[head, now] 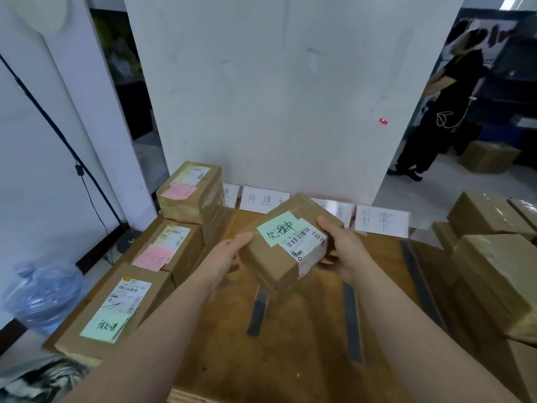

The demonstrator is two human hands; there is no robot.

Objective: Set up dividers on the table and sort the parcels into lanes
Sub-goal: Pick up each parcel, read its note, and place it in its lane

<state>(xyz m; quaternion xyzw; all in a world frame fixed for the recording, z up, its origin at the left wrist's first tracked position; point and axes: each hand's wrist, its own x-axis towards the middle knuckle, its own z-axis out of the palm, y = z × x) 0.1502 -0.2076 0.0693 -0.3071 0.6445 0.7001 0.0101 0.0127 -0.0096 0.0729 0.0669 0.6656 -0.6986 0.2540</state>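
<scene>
I hold a small brown parcel (279, 257) with a green sticky note and a barcode label above the wooden table (220, 353). My left hand (223, 261) grips its left side and my right hand (344, 250) grips its right side. Dark divider strips (257, 311) (353, 324) (421, 286) lie on the table and mark lanes. White lane labels (382, 221) with handwriting stand against the wall at the far edge. Three parcels fill the left lane: a near one with a green note (116, 312), a middle one with a pink note (167, 251), a far one (189, 190).
Several taped brown boxes (494, 257) are stacked at the right. A white pillar (290, 97) rises behind the table. A person in black (441, 112) stands at the far right near a floor box (488, 157). A blue plastic bag (43, 295) lies at the lower left.
</scene>
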